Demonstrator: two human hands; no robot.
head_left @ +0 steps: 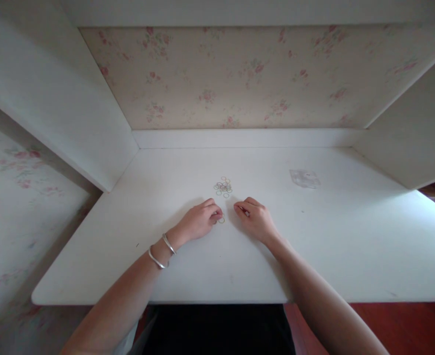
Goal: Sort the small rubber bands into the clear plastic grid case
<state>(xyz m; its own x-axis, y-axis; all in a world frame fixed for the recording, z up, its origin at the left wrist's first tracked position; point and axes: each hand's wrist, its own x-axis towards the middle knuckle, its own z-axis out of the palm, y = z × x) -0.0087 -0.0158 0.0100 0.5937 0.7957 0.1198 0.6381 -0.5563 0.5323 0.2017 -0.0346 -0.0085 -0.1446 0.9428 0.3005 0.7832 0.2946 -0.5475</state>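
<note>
A loose pile of thin coloured rubber bands (223,187) lies on the white desk, just beyond my hands. My left hand (201,219), with two silver bangles at the wrist, is closed in a pinch on a yellowish rubber band (222,220) that shows at its fingertips. Part of another ring seems to show under those fingers. To the right of the pile, my right hand (256,219) rests low over the desk with thumb and forefinger pressed together. Whatever it holds, if anything, is too small to make out.
A clear plastic bag (305,178) lies flat on the desk (187,276) at the back right. White side panels (65,98) and a low back ledge (247,138) bound the desk. Floral wallpaper covers the wall behind.
</note>
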